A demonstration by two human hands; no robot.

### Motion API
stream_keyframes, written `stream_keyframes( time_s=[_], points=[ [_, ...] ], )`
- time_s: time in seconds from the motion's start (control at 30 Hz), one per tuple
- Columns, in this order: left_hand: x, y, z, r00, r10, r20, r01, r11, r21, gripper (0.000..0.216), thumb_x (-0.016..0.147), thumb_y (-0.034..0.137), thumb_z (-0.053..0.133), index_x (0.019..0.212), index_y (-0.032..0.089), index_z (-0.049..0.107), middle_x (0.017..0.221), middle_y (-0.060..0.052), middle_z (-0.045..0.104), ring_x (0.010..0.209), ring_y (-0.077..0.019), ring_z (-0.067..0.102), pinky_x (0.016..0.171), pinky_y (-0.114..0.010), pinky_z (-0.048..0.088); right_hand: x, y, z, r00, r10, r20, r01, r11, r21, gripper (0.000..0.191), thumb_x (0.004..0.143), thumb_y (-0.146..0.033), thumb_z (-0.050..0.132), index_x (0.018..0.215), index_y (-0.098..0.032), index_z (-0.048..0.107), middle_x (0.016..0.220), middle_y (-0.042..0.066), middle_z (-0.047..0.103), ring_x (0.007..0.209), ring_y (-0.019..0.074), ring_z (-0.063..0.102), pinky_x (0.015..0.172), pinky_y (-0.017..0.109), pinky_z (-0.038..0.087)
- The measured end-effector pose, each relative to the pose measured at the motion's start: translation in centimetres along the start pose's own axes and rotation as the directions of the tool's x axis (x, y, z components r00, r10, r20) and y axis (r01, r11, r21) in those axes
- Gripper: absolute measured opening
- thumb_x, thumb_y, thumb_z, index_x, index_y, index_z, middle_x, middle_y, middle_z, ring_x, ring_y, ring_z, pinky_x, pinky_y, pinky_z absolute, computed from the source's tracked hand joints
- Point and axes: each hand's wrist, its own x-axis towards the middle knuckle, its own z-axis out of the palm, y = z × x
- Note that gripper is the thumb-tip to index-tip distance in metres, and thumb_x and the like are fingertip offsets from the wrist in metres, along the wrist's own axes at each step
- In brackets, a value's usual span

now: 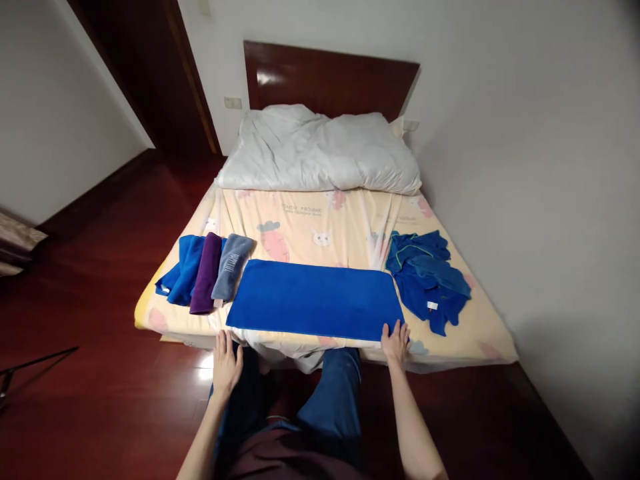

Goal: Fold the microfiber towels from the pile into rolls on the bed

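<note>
A blue towel [320, 299] lies flat as a long rectangle near the front edge of the bed. My right hand [395, 341] rests with fingers spread on its near right corner. Just off the bed's front edge, left of the towel's near left corner, my left hand [227, 363] is open and holds nothing. To the left of the flat towel lie a grey rolled towel [233, 267] with lettering, a purple rolled towel [206, 273] and a folded blue towel [186, 270]. A crumpled heap of blue towels [430, 277] with a white tag sits on the right.
The bed [310, 227] has a yellow sheet with carrot and rabbit prints. A bunched white quilt [320, 150] lies against the dark wooden headboard [330, 77]. A wall stands to the right; a thin black stand [37, 363] is on the floor at left.
</note>
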Motion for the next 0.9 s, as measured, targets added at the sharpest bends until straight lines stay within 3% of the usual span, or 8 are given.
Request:
stream_keyframes(
  time_s=[0.07, 0.13, 0.23, 0.3, 0.37, 0.47, 0.9],
  points=[
    [-3.0, -0.9, 0.9, 0.999, 0.004, 0.04, -0.003, 1.0, -0.006, 0.068, 0.094, 0.032, 0.038, 0.156, 0.01, 0.021, 0.161, -0.017, 0.027, 0.15, -0.0307, 0.022, 0.118, -0.049, 0.031, -5.7, 0.2, 0.8, 0.998, 0.012, -0.067, -0.008, 0.998, 0.055, 0.085, 0.095, -0.06, 0.007, 0.151, -0.002, 0.032, 0.159, 0.026, 0.022, 0.149, 0.0387, 0.017, 0.113, 0.063, 0.022],
    [-5.6, -1.7, 1.7, 0.991, 0.053, 0.127, -0.056, 0.998, 0.025, 0.063, 0.091, 0.031, 0.041, 0.151, 0.012, 0.036, 0.159, -0.015, 0.032, 0.149, -0.0323, 0.024, 0.118, -0.05, 0.031, -12.8, 0.8, 2.5, 0.995, -0.071, -0.072, 0.078, 0.992, 0.104, 0.087, 0.093, -0.064, 0.007, 0.152, -0.005, 0.033, 0.161, 0.022, 0.02, 0.15, 0.0379, 0.015, 0.114, 0.061, 0.024],
    [-7.2, -2.3, 2.0, 0.967, 0.109, 0.232, -0.128, 0.989, 0.07, 0.056, 0.09, 0.029, 0.044, 0.143, 0.014, 0.051, 0.159, -0.012, 0.034, 0.149, -0.0353, 0.021, 0.118, -0.052, 0.031, -22.3, 2.1, 5.1, 0.972, -0.196, 0.132, 0.17, 0.968, 0.185, 0.085, 0.09, -0.071, 0.015, 0.152, -0.017, 0.038, 0.161, 0.013, 0.026, 0.148, 0.0358, 0.025, 0.114, 0.053, 0.032],
    [-6.8, -2.1, 1.7, 0.963, 0.102, 0.248, -0.127, 0.988, 0.086, 0.054, 0.09, 0.028, 0.044, 0.141, 0.014, 0.053, 0.158, -0.011, 0.034, 0.149, -0.0356, 0.022, 0.117, -0.051, 0.032, -25.7, 2.8, 5.9, 0.954, -0.196, 0.227, 0.15, 0.967, 0.207, 0.083, 0.089, -0.074, 0.02, 0.151, -0.022, 0.039, 0.161, 0.01, 0.028, 0.147, 0.0364, 0.028, 0.114, 0.053, 0.035],
    [-6.0, -1.8, 1.2, 0.964, 0.093, 0.25, -0.121, 0.988, 0.099, 0.052, 0.09, 0.026, 0.045, 0.14, 0.015, 0.054, 0.158, -0.011, 0.035, 0.148, -0.0357, 0.023, 0.117, -0.051, 0.031, -26.6, 2.9, 5.9, 0.945, -0.195, 0.261, 0.142, 0.968, 0.207, 0.084, 0.088, -0.074, 0.021, 0.152, -0.021, 0.038, 0.162, 0.01, 0.026, 0.147, 0.037, 0.027, 0.115, 0.052, 0.033],
    [-5.2, -1.4, 1.0, 0.961, 0.087, 0.264, -0.119, 0.987, 0.107, 0.051, 0.089, 0.024, 0.046, 0.139, 0.015, 0.055, 0.158, -0.011, 0.035, 0.148, -0.0361, 0.024, 0.116, -0.053, 0.031, -25.4, 2.5, 5.3, 0.937, -0.206, 0.284, 0.161, 0.971, 0.174, 0.087, 0.088, -0.074, 0.019, 0.153, -0.019, 0.034, 0.164, 0.01, 0.02, 0.147, 0.0388, 0.024, 0.116, 0.053, 0.031],
    [-5.2, -1.1, 0.2, 0.954, 0.078, 0.29, -0.094, 0.995, 0.042, 0.051, 0.089, 0.025, 0.047, 0.139, 0.016, 0.054, 0.158, -0.011, 0.035, 0.148, -0.0354, 0.023, 0.116, -0.054, 0.029, -24.8, 1.2, 4.3, 0.926, -0.224, 0.303, 0.222, 0.974, 0.041, 0.074, 0.093, -0.062, 0.025, 0.155, -0.022, 0.03, 0.164, 0.01, 0.018, 0.146, 0.0372, 0.028, 0.109, 0.053, 0.039]
  ],
)
